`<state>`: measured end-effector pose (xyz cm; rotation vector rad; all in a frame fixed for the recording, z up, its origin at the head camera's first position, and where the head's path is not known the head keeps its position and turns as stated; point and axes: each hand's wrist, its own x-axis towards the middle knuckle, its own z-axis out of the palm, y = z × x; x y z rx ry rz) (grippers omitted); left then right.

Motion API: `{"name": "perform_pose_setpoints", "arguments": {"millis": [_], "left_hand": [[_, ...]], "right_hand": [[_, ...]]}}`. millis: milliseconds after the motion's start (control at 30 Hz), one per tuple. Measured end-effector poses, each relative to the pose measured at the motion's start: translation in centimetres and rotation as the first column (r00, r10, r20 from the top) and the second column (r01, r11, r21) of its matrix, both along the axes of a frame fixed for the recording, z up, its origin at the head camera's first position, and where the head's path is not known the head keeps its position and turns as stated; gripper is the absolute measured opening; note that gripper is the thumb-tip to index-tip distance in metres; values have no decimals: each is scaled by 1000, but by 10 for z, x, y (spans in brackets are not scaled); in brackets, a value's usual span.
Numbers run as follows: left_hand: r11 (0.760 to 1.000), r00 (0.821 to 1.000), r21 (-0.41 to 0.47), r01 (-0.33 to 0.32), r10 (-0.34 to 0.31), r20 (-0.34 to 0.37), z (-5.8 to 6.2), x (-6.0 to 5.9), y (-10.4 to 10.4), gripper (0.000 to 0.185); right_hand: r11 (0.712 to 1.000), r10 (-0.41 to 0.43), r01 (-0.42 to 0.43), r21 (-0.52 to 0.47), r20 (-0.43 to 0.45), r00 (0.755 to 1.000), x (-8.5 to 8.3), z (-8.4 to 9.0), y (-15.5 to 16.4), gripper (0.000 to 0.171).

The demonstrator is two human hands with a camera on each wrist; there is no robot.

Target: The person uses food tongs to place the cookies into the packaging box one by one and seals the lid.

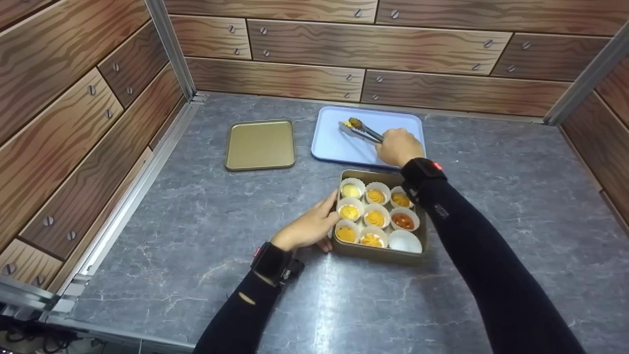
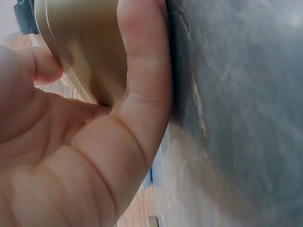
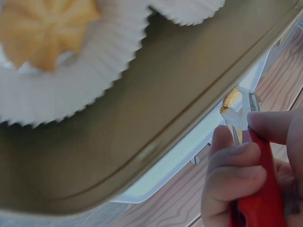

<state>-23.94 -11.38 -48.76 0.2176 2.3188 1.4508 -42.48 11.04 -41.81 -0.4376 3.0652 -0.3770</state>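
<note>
A gold square tin [image 1: 381,250] holds several cookies in white paper cups [image 1: 375,219]; one cup at its front right is empty. My left hand [image 1: 309,227] holds the tin's left wall, thumb at the near corner and fingers on the rim [image 2: 85,56]. My right hand [image 1: 399,146] grips metal tongs [image 1: 361,130] with red handles [image 3: 255,189] over the light blue tray [image 1: 334,147]. The tong tips pinch a small yellow-brown cookie [image 1: 354,122] at the tray's far side. In the right wrist view the tin [image 3: 165,109] fills the frame with one cookie [image 3: 42,28] in its cup.
The tin's gold lid [image 1: 260,144] lies flat to the left of the blue tray. Wood-pattern walls [image 1: 368,49] enclose the grey stone-look table [image 1: 196,231] at the back and both sides, with metal rails at the corners.
</note>
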Motion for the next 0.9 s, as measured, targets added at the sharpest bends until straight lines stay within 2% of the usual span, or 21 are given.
{"name": "perform_pose_setpoints", "arguments": {"millis": [233, 367, 500, 600, 767, 900], "left_hand": [[1000, 1000, 4, 2, -2, -1, 1, 1, 2, 71], [1000, 1000, 13, 9, -9, -2, 1, 1, 3, 71], [1000, 1000, 14, 10, -10, 3, 0, 1, 2, 72], [1000, 1000, 15, 5, -5, 10, -1, 1, 2, 73], [1000, 1000, 19, 9, -9, 9, -1, 1, 0, 73], [1000, 1000, 10, 11, -11, 0, 0, 0, -1, 72]], "right_hand": [[999, 31, -31, -37, -6, 1000, 13, 6, 31, 30], [994, 98, -100, -53, -32, 995, 28, 16, 55, 28], [980, 182, -187, -65, -74, 980, 51, 29, 85, 27], [964, 245, -256, -73, -136, 960, 73, 38, 109, 30], [927, 341, -369, -69, -255, 905, 115, 51, 153, 24], [886, 434, -462, -49, -264, 861, 148, 60, 185, 36]]}}
